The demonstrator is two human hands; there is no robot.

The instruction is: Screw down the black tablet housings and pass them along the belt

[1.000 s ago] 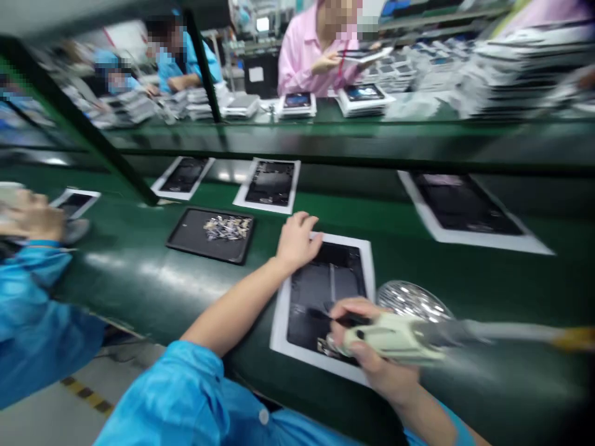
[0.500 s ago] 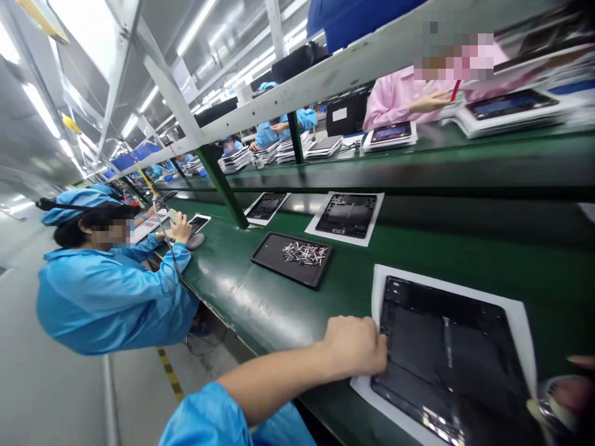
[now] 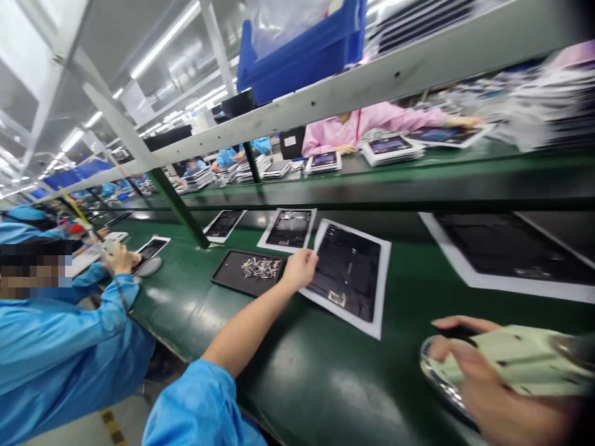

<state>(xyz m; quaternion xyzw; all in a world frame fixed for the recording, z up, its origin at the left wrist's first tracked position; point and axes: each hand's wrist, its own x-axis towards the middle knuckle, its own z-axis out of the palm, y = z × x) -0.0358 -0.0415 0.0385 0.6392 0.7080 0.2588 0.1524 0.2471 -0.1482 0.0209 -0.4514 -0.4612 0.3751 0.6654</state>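
Observation:
My left hand [image 3: 300,269] is closed at the left edge of a white sheet [image 3: 385,266] that carries a black tablet panel [image 3: 348,266]. The sheet lies tilted on the green bench, just right of a shallow black tray [image 3: 227,269] of small metal pieces [image 3: 260,268]. At the lower right, my right hand [image 3: 488,384] is wrapped around a pale green handheld tool [image 3: 525,356] with a shiny metal rim. What the tool is, I cannot make out for certain; it is partly blurred.
Two more panels on sheets [image 3: 290,229] [image 3: 225,224] lie behind the tray. Another black panel [image 3: 525,248] sits at the right. A metal rail [image 3: 279,127] crosses above the bench. A co-worker in blue [image 3: 69,334] sits at the left; one in pink [image 3: 334,133] works across.
My left hand and the tablet panel on its sheet have moved away from me, closer to the tray. My right hand with the green tool shows more fully, and another panel appears at the right.

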